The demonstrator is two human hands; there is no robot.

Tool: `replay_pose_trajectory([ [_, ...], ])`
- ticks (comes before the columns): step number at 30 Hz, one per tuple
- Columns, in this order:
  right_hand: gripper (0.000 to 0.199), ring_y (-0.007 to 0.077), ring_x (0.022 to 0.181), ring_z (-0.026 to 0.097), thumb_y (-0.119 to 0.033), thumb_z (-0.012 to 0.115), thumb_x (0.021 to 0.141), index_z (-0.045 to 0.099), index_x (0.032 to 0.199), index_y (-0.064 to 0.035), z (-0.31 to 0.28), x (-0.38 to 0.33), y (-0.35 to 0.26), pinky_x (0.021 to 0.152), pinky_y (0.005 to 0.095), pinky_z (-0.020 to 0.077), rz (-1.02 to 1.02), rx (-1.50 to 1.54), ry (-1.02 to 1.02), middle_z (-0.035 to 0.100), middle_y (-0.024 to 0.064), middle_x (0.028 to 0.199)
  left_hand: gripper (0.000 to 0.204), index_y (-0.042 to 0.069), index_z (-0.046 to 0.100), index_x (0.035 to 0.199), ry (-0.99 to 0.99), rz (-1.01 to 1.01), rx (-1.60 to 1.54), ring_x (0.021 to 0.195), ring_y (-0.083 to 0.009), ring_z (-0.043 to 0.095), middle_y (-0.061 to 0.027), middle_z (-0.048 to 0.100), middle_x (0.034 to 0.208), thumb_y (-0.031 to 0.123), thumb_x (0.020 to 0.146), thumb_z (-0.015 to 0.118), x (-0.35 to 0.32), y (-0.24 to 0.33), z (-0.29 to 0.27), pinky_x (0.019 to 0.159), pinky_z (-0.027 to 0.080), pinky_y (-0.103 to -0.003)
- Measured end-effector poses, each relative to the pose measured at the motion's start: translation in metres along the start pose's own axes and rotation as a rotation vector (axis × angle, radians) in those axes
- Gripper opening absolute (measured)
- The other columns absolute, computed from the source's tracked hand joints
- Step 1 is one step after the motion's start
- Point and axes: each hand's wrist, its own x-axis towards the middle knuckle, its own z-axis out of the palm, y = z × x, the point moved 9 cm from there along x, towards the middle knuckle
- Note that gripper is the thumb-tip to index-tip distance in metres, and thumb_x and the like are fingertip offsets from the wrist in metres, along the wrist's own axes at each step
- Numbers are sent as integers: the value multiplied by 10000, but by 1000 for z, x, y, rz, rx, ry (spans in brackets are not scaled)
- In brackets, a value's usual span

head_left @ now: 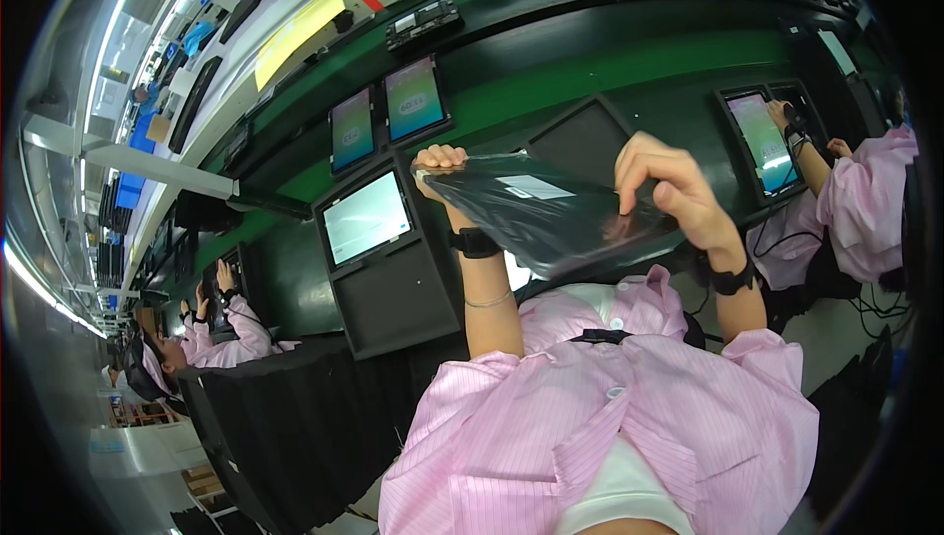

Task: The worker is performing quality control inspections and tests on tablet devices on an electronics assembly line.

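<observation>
A dark flat tablet-shaped panel in clear plastic wrap (531, 225) with a white label (536, 187) is held tilted in front of my chest. My left hand (439, 163) is closed round its far left corner, fingers folded over the edge. Over the right part of the wrap hovers my right hand (674, 191), its fingers bent and apart. One fingertip touches the shiny film, which mirrors it. Below and left of the panel, a lit tablet (366, 217) lies in a black tray (395, 304).
Two lit tablets (351, 132) (414, 99) lie farther back on the green bench (501, 107). Behind the panel is another black tray (580, 139). At right, a co-worker's hand (780, 114) is at a lit tablet (762, 147); another person (231, 324) works at left.
</observation>
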Motion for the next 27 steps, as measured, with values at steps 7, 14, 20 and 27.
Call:
replay_pose_trajectory([
  [7,376,138,627,455,-300,499,943,547,708,-10,-8,-35,3,574,250,349,-42,325,388,485,43,610,216,67,554,873,39,-184,-271,761,-179,494,-40,533,793,238,943,444,-24,-42,-19,762,395,-313],
  [14,131,243,974,545,-84,506,866,443,954,-13,15,-38,-20,865,363,448,-95,360,688,505,149,973,215,101,632,861,-36,-353,-331,760,-159,520,-3,624,844,240,910,474,-37,-71,-28,809,388,-334],
  [20,152,211,955,547,-25,483,837,382,951,-26,22,-32,-22,894,362,444,-10,344,704,504,149,982,220,117,636,825,-30,-322,-350,713,-138,487,7,629,800,242,912,477,-45,-75,-21,781,377,-322],
  [27,153,170,889,530,-33,499,831,381,929,-32,18,-33,-17,879,336,441,9,320,753,502,131,959,228,117,460,770,428,-296,-342,561,-132,382,-10,453,692,209,966,387,-56,-70,-38,561,344,-287],
])
